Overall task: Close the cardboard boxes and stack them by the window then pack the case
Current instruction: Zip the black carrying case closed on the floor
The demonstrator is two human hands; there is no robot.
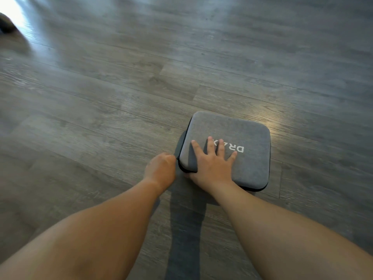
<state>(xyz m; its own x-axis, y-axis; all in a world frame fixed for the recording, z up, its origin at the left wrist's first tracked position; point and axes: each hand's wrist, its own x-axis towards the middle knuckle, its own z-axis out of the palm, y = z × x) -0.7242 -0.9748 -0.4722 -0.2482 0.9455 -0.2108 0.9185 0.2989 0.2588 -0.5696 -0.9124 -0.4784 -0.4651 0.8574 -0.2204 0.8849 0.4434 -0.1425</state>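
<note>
The right hand point(212, 167) lies flat, fingers spread, steadying the grey case point(226, 150) on the floor point(101, 98) — the left hand point(161, 168), curled, apparently pinches its zipper at the near-left corner.

A grey fabric-covered case point(238, 136) with rounded corners is lying flat and closed on the floor at about four o'clock from frame centre, its white lettering (upside down to the camera, partly covered) facing up, a black zipper running along its edge.
</note>
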